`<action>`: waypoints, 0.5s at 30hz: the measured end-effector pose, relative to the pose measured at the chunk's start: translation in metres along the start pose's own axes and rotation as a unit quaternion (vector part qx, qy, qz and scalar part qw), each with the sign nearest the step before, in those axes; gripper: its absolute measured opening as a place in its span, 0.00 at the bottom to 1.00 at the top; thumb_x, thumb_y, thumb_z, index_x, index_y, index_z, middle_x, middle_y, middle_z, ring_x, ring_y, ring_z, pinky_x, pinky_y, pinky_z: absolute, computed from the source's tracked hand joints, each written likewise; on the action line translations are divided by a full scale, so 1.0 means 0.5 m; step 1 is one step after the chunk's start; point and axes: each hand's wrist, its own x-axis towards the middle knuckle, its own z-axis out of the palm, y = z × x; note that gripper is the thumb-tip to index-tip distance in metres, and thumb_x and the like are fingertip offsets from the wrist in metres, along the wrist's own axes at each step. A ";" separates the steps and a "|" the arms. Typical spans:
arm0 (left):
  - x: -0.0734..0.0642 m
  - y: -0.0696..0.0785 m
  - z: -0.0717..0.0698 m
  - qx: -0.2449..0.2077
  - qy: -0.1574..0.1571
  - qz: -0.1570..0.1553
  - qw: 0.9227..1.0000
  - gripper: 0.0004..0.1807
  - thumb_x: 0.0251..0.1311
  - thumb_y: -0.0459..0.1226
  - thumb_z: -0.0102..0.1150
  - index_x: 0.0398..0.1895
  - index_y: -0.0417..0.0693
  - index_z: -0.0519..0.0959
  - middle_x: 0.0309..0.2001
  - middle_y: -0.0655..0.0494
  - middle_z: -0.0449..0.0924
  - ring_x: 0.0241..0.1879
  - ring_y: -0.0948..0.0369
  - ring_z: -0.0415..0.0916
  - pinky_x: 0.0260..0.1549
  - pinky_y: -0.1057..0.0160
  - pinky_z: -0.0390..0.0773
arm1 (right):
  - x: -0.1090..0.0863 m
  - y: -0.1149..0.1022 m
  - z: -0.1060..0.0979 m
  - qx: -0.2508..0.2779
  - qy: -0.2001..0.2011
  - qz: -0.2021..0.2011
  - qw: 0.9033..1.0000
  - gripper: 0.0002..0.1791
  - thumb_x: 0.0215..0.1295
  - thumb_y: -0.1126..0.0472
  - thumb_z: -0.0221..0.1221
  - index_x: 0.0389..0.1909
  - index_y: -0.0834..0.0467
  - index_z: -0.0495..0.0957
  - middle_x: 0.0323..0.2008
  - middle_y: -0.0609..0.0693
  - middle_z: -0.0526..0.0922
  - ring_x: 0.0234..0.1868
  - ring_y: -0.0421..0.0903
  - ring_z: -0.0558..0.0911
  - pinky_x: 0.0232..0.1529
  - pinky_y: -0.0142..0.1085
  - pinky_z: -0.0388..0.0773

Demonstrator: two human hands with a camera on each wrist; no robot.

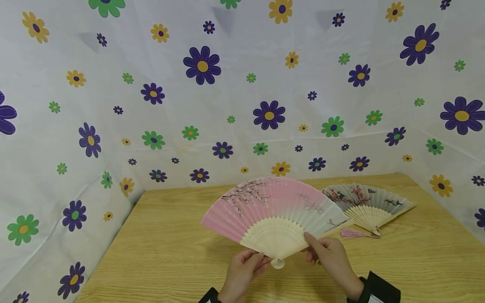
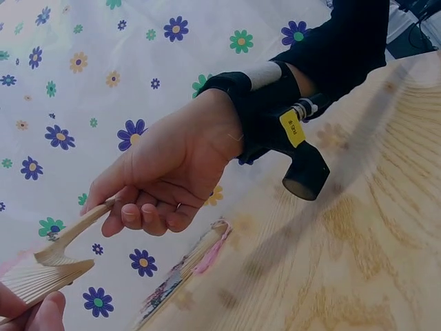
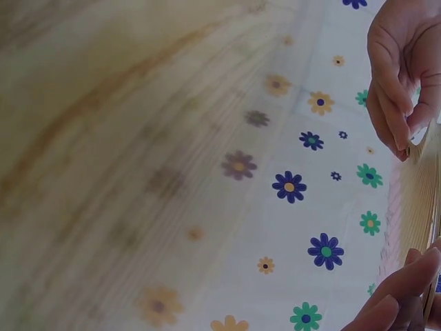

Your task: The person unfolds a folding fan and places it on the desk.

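Observation:
A spread folding fan (image 1: 276,198), pink shading to white with printed blossom branches and pale slatted ribs, is held up above the table. My left hand (image 1: 242,269) pinches its left edge stick near the pivot; the left wrist view shows that stick between thumb and index finger, the other fingers of the left hand (image 2: 172,155) loosely curled. On the opposite edge stick, my right hand (image 1: 331,254) grips with the thumb in front and fingers behind. Only part of the right hand (image 3: 396,296) shows in the right wrist view, at the lower right corner.
Behind and right of the held fan, a second open folding fan (image 1: 360,198), greyish with red blossoms, lies on the wooden table (image 1: 163,235). A pink tassel (image 1: 356,233) hangs from its pivot end. White cloth (image 1: 235,97) printed with flowers encloses the table's back and sides.

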 end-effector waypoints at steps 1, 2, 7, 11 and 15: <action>0.001 -0.001 0.001 -0.004 0.003 0.001 1.000 0.10 0.69 0.27 0.49 0.42 0.25 0.78 0.30 0.57 0.86 0.33 0.67 0.82 0.33 0.77 0.82 | 0.000 0.000 0.000 0.000 0.001 0.003 1.000 0.28 0.71 0.53 0.56 0.19 0.72 0.85 0.08 0.43 0.78 0.14 0.40 0.75 0.18 0.30 0.71; 0.001 0.000 0.002 -0.009 0.006 0.000 1.000 0.10 0.69 0.27 0.49 0.42 0.26 0.78 0.29 0.58 0.85 0.33 0.68 0.82 0.32 0.77 0.82 | 0.001 0.001 0.000 0.001 0.001 0.006 1.000 0.28 0.71 0.53 0.56 0.19 0.72 0.85 0.08 0.43 0.78 0.14 0.40 0.75 0.18 0.30 0.71; 0.005 0.006 0.006 -0.025 0.013 0.000 1.000 0.09 0.69 0.27 0.49 0.42 0.27 0.78 0.29 0.60 0.84 0.33 0.68 0.82 0.33 0.77 0.82 | 0.004 -0.002 0.000 0.008 -0.002 0.017 1.000 0.29 0.71 0.50 0.55 0.20 0.71 0.85 0.08 0.42 0.77 0.15 0.39 0.75 0.19 0.30 0.70; 0.006 0.010 0.009 -0.043 0.025 0.008 0.999 0.09 0.69 0.26 0.48 0.42 0.26 0.78 0.28 0.60 0.84 0.33 0.68 0.81 0.33 0.78 0.82 | 0.006 -0.003 -0.002 0.032 -0.013 0.029 0.999 0.31 0.71 0.48 0.55 0.15 0.66 0.83 0.09 0.42 0.77 0.16 0.40 0.76 0.21 0.31 0.71; 0.007 0.009 0.011 -0.057 0.036 0.010 0.998 0.08 0.69 0.25 0.48 0.39 0.28 0.78 0.27 0.60 0.84 0.32 0.69 0.82 0.32 0.78 0.82 | 0.005 -0.002 -0.004 0.046 -0.031 0.038 0.998 0.31 0.72 0.48 0.54 0.09 0.59 0.79 0.10 0.42 0.77 0.18 0.42 0.76 0.23 0.32 0.71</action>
